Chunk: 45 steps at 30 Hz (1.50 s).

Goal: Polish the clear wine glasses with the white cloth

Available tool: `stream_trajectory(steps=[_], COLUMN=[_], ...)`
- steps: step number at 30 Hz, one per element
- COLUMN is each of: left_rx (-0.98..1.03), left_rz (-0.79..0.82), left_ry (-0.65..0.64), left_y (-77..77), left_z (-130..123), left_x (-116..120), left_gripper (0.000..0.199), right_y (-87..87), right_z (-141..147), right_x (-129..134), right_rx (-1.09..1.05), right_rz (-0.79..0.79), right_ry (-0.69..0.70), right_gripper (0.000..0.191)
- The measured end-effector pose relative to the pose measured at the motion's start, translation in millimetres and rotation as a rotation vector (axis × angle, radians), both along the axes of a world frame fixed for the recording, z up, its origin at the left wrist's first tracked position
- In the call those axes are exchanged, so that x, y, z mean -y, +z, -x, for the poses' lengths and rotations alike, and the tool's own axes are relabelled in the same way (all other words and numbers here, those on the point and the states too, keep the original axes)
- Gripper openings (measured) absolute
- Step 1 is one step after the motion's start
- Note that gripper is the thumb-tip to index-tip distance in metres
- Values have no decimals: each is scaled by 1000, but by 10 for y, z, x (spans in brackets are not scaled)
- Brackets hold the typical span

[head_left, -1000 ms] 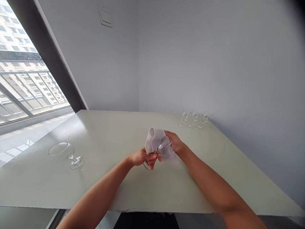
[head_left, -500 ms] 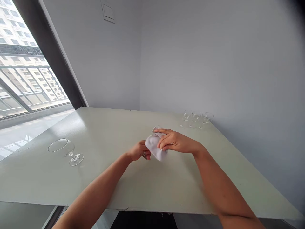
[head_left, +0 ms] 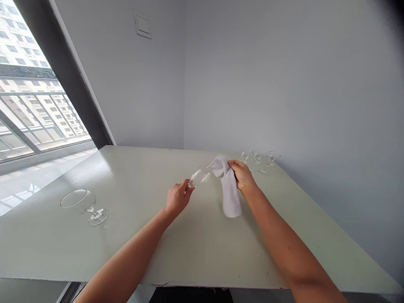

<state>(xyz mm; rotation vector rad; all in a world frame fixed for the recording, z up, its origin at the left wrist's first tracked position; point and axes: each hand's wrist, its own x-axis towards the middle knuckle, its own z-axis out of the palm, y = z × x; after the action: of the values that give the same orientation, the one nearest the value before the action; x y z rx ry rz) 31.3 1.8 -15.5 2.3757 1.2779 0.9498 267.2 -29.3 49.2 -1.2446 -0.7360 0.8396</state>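
The person's left hand (head_left: 179, 197) grips a clear stemmed glass (head_left: 200, 176) low down, fingers closed around its stem end. The glass is held above the pale table (head_left: 189, 252), tilted over, its bowl pointing right—colourless, see-through, with bright streaks of light along its rounded side.

The right hand (head_left: 242, 174) pinches a white cloth (head_left: 231, 193), soft and faintly lilac in shade, bunched near the fingers, with one long rounded end hanging down. A corner reaches close to the bowl—whether they touch cannot be told.

A larger clear goblet (head_left: 90, 207) stands at left; three small stemmed glasses (head_left: 257, 158) stand in a row at the far right.
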Motion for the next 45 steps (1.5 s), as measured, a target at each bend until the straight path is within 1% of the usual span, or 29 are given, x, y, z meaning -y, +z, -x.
stream_trajectory(steps=[2, 3, 4, 5, 8, 10, 12, 13, 16, 18, 20, 21, 23, 25, 27, 28, 30, 32, 33, 34, 35, 36, 38, 39, 40, 41, 42, 43, 45], left_rx=[-49, -59, -63, -62, -66, -94, -131, -144, -163, -159, -137, -123, -114, -141, -197, -229, -290, -341, -363, -379, -384, -377, -328, -290, -249, -218, -203, -208, -274], left_rz=[-71, -99, -125, -151, -213, -226, -195, -156, 33, 133, 120, 63, -119, -326, -486, -536, -565, -483, -394, -269, -114, 66, 433, 573, 661, 689, 651, 551, 232], left_ry=[-24, -53, -88, -127, -224, -281, -359, -408, -545, -571, -512, -456, -331, -231, -179, -166, -155, -158, -175, -216, -288, -397, -673, -791, -862, -877, -835, -747, -515], left_y=[-23, -32, -39, -44, -52, -48, -34, -22, 20, 45, 58, 60, 57, 50, 44, 44, 63, 118, 162, 215, 273, 332, 431, 462, 479, 483, 476, 463, 430], left_z=[1, 3, 5, 8, 17, 26, 37, 41, 45, 32, 9, -2, -15, -6, 20, 33, 47, 39, 32, 26, 24, 27, 52, 69, 86, 100, 111, 118, 124], left_x=[0, -4, -11, -20, -55, -75, -78, -71, -21, 25, 65, 79, 88, 69, 38, 26, 26, 58, 82, 104, 122, 131, 124, 112, 97, 83, 70, 60, 43], left_gripper=[19, 18, 18, 19, 21, 21, 20, 19, 16, 16, 18, 19, 23, 27, 30, 30, 32, 31, 29, 28, 26, 26, 24, 24, 23, 23, 22, 22, 22], right_y=[29, 53, 81, 113, 215, 271, 305, 312, 299, 265, 211, 175, 82, -33, -153, -206, -283, -300, -282, -246, -196, -133, 5, 68, 116, 145, 150, 128, 10], right_z=[78, 119, 159, 197, 270, 272, 245, 226, 179, 171, 186, 203, 258, 336, 424, 461, 505, 494, 472, 445, 419, 398, 383, 388, 399, 413, 427, 442, 478], right_x=[45, 82, 126, 175, 321, 392, 431, 439, 429, 396, 343, 310, 242, 188, 162, 158, 164, 178, 190, 207, 232, 263, 337, 373, 402, 419, 422, 411, 353], right_rx=[-6, 9, 50, 125, 506, 783, 974, 1024, 1016, 970, 924, 890, 772, 587, 362, 259, 124, 106, 151, 227, 329, 445, 662, 741, 797, 829, 836, 817, 675], right_rz=[-45, -65, -77, -71, -12, 0, 5, 14, 39, 24, -19, -50, -99, -97, -37, 9, 87, 123, 116, 88, 44, -16, -152, -207, -248, -273, -284, -282, -232], right_ry=[5, 38, 104, 208, 564, 686, 758, 801, 926, 921, 818, 740, 589, 494, 453, 454, 475, 499, 511, 527, 559, 605, 713, 753, 769, 761, 728, 671, 518], right_gripper=[23, 22, 22, 23, 21, 20, 22, 24, 29, 29, 27, 24, 16, 14, 18, 21, 25, 25, 23, 21, 18, 16, 16, 18, 20, 21, 21, 20, 15])
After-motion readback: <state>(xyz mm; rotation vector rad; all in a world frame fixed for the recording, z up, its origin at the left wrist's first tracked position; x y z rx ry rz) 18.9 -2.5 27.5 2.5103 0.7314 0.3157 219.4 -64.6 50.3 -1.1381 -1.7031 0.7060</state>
